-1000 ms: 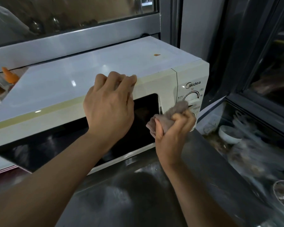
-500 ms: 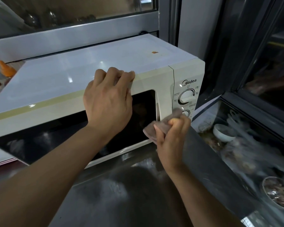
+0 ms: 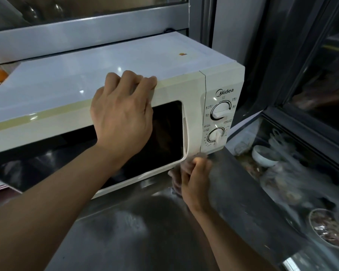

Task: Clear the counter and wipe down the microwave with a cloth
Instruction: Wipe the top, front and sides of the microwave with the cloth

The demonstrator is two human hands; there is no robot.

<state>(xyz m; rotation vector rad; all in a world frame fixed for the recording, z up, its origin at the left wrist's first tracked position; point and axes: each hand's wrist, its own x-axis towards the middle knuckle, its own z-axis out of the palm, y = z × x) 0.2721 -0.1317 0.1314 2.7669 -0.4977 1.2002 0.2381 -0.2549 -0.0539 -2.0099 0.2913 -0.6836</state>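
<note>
Mid-wipe, I judge: the right hand (image 3: 196,178) grips a crumpled greyish cloth (image 3: 176,173) at the cream boxy microwave (image 3: 192,94)'s lower right front corner, centre frame, while the left hand (image 3: 123,112) curls over its top edge, other faces seemingly remaining.

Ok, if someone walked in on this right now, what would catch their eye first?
Probably the white microwave filling the middle of the view on a steel counter, with the left hand gripping the top front edge over its dark door. Next, the right hand holding a crumpled cloth at the microwave's lower right corner, just under the two control dials.
</note>
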